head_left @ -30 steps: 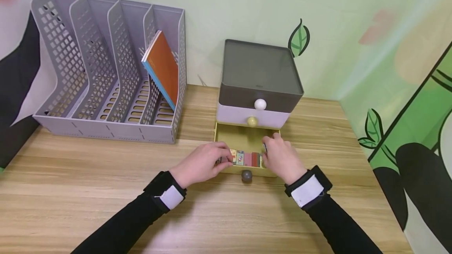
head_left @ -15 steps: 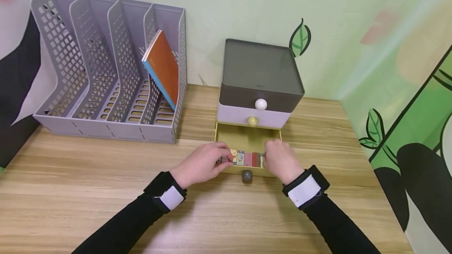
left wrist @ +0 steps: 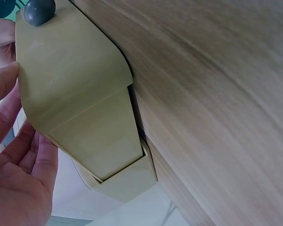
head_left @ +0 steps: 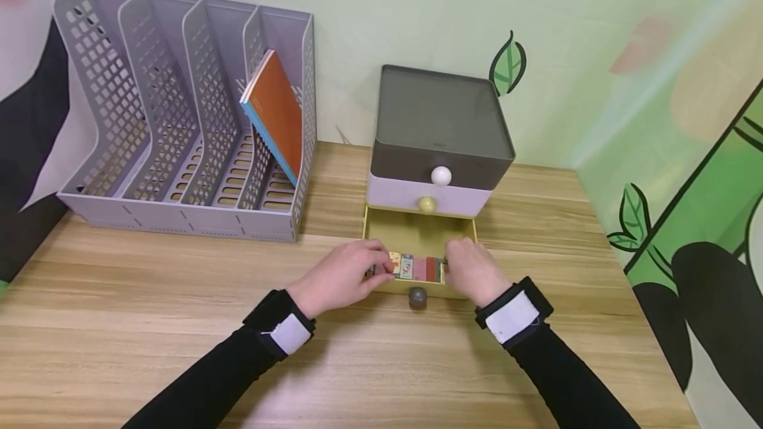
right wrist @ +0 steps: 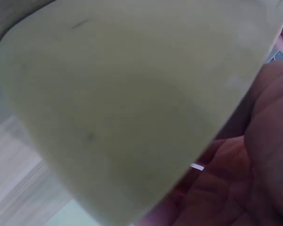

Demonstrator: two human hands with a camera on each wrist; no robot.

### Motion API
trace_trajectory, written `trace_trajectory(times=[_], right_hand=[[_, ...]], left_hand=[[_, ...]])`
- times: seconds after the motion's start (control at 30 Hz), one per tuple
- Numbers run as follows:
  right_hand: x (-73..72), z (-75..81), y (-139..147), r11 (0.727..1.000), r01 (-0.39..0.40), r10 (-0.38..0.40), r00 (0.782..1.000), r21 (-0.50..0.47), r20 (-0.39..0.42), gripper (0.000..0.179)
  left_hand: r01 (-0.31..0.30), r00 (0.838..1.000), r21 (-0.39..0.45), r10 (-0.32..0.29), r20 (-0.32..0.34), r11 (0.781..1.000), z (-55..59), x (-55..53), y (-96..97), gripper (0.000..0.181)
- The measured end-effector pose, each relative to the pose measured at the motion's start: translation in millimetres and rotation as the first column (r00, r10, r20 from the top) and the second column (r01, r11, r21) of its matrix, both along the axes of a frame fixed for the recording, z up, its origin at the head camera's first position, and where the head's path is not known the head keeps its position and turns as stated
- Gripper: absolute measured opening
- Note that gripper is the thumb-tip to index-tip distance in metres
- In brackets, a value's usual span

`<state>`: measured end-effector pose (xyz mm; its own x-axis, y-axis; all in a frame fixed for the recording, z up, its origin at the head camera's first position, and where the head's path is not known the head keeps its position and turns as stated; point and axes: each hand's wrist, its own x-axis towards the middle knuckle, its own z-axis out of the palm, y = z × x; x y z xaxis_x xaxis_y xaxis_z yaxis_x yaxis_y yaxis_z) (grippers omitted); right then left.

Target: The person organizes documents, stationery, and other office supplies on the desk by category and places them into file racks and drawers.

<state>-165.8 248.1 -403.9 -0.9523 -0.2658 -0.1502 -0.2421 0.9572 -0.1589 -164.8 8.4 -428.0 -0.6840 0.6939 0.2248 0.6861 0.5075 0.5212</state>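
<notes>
A yellow drawer with a grey ball knob is pulled out of the small chest. Along its front wall runs a row of small coloured blocks, patterned, pink and red. My left hand touches the drawer's left front corner, its relaxed fingers at the row's left end. In the left wrist view the thumb lies at the front wall's top edge. My right hand dips into the right side, fingers curled at the row's other end around a small block, mostly hidden; a white sliver shows beside the fingers.
The chest's dark top unit and lilac drawer sit above the open drawer. To the left stands a lilac file rack with an orange book leaning in its right slot. A printed wall cloth hangs behind the wooden table.
My right hand has turned and moved slightly lower into the drawer; the small dark, white-edged block that showed at its fingertips is now covered. The left hand stays in place.
</notes>
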Motion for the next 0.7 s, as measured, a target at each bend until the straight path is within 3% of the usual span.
trace_trajectory(times=[0.33, 0.5, 0.6, 0.7], right_hand=[[2.9, 3.7, 2.1, 0.999, 0.017, -0.015, 0.999, -0.04, 0.052, 0.01], [11.3, 3.4, 4.7, 0.988, 0.028, -0.04, 0.996, -0.153, -0.081, 0.037], [19.6, -1.4, 6.1, 0.951, -0.017, -0.059, 0.971, -0.31, -0.233, 0.033], [31.3, -8.2, 7.1, 0.866, -0.066, -0.115, 0.938, -0.496, -0.326, 0.023]], left_hand=[[0.012, 0.999, 0.034, -0.011, -0.039, 0.999, -0.9, 0.8, 0.2, 0.013], [-0.002, 0.999, 0.029, 0.003, -0.051, 1.0, -0.7, 4.6, -1.1, 0.012], [-0.024, 0.997, 0.042, 0.027, -0.07, 0.999, -0.2, 8.3, -3.1, 0.01], [-0.064, 0.993, 0.087, 0.072, -0.098, 0.994, 0.6, 11.8, -5.3, 0.009]])
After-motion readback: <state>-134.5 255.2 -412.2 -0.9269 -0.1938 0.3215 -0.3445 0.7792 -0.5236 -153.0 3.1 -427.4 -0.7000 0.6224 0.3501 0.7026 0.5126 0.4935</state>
